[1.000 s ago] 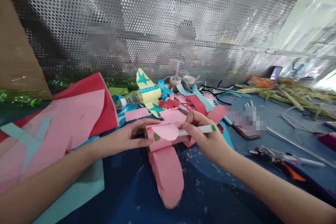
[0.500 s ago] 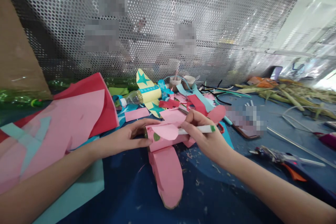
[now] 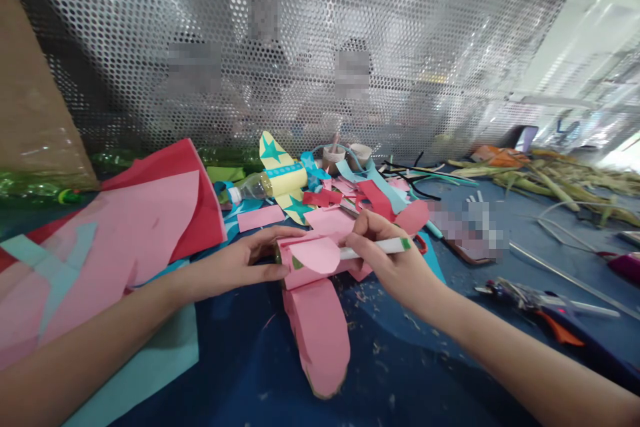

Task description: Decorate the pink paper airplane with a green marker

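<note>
A pink paper plane model point(image 3: 313, 283) lies on the blue table point(image 3: 410, 360) in the middle of the head view, one long wing pointing toward me. My left hand point(image 3: 250, 261) grips the front end of its body, thumb below and fingers over the top. My right hand point(image 3: 387, 257) is closed round a white marker with a green cap point(image 3: 395, 246), its tip hidden behind a pink rounded flap on the plane's body.
Large red, pink and teal paper sheets point(image 3: 125, 220) lie at left. A yellow bottle plane with teal stars point(image 3: 280, 180) and paper scraps sit behind. A glue gun point(image 3: 535, 303) and green stalks point(image 3: 560, 183) lie at right. A perforated metal screen point(image 3: 300, 47) stands at the back.
</note>
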Action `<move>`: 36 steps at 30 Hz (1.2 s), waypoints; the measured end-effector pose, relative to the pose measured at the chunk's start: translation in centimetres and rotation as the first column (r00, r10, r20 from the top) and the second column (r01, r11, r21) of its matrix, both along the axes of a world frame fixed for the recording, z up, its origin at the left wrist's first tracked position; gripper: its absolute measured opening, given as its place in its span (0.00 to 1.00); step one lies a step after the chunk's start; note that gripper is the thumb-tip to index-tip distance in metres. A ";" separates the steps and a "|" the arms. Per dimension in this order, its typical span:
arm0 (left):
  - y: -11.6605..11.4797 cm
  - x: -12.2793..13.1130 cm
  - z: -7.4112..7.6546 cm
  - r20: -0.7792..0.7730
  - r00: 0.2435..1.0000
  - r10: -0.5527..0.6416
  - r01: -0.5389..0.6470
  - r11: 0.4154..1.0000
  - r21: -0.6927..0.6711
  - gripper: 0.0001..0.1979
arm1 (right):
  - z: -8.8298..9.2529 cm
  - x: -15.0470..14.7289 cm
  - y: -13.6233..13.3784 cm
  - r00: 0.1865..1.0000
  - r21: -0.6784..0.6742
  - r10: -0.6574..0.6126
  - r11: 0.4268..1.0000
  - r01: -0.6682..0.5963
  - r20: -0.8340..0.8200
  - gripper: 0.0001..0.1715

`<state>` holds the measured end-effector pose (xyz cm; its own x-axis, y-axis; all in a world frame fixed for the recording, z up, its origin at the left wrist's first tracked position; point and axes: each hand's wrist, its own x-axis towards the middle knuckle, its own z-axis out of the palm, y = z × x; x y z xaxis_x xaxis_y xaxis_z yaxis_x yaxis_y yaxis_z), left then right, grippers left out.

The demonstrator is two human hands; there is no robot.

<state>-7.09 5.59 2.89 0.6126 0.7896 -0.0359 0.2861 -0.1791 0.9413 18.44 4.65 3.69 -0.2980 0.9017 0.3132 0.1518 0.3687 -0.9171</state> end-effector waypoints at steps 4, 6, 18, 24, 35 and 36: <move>0.0 0.0 -0.2 0.019 1.000 0.001 -0.001 1.000 -0.004 0.29 | 0.2 -0.1 0.0 1.000 -0.001 -0.017 1.000 0.017 -0.020 0.13; -0.1 0.1 -0.2 0.032 0.999 0.002 -0.002 1.000 -0.014 0.29 | 0.3 -0.2 0.0 1.000 -0.012 -0.007 1.000 0.007 -0.015 0.13; 0.0 0.0 -0.5 0.014 1.000 0.026 -0.025 0.998 -0.054 0.29 | 0.3 0.0 -0.1 1.000 -0.011 -0.024 1.000 0.024 -0.007 0.12; -0.1 0.1 -0.3 0.016 1.000 0.014 -0.013 0.999 -0.042 0.30 | 0.3 0.0 -0.2 1.000 0.014 -0.018 1.000 0.018 0.001 0.13; -0.1 0.2 -0.5 0.048 0.999 0.013 -0.010 0.998 -0.056 0.30 | 0.3 0.0 -0.1 1.000 0.010 -0.006 1.000 0.006 0.009 0.14; -0.1 0.2 -0.5 0.051 0.999 0.012 -0.009 0.998 -0.059 0.31 | 0.2 0.0 -0.1 1.000 0.006 -0.002 1.000 0.002 0.006 0.14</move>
